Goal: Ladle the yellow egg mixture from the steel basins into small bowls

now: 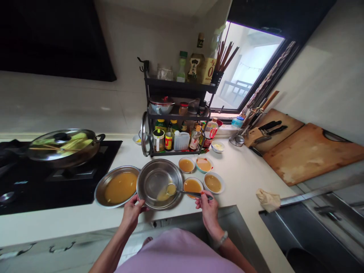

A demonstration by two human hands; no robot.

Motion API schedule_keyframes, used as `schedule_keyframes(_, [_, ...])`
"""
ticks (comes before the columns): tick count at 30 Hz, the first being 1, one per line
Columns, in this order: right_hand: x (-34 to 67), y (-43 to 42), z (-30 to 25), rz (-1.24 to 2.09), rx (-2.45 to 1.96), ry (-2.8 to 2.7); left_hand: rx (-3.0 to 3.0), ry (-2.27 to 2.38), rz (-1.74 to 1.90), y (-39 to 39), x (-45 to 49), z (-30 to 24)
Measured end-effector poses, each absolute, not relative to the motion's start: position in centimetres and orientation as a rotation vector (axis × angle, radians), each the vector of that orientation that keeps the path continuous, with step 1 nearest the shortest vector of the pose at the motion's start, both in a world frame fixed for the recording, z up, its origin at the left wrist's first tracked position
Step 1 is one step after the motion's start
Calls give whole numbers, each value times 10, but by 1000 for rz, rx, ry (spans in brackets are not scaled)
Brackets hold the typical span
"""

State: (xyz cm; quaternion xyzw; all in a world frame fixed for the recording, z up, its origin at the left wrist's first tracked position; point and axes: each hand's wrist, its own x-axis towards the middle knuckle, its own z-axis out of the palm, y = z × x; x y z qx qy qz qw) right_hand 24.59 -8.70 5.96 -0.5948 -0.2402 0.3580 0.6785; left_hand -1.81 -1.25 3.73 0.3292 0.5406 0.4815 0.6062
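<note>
My left hand point(132, 211) grips the near rim of a steel bowl point(155, 176), which is tilted toward me with a little yellow liquid pooled at its low side. My right hand point(208, 206) is closed on the dark handle of a ladle point(182, 191). The ladle's cup sits inside the bowl and is filled with the yellow liquid. Several small bowls of the same liquid stand just right of the steel bowl, the nearest one point(193, 185) lying under the ladle's handle. A second steel bowl point(118, 187) holding more liquid rests to the left.
A lidded pan point(64, 146) with corn sits on the black hob at left. A black rack point(176, 113) of bottles and jars stands behind the bowls. Wooden cutting boards point(309, 151) lie at right, beside a crumpled cloth point(267, 200) and a sink point(313, 227).
</note>
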Motion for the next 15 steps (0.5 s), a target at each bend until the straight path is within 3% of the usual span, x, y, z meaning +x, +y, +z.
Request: schedule_keyframes(15, [318, -129, 114, 540, -1325, -325, 712, 1271, 1091, -12, -19, 37])
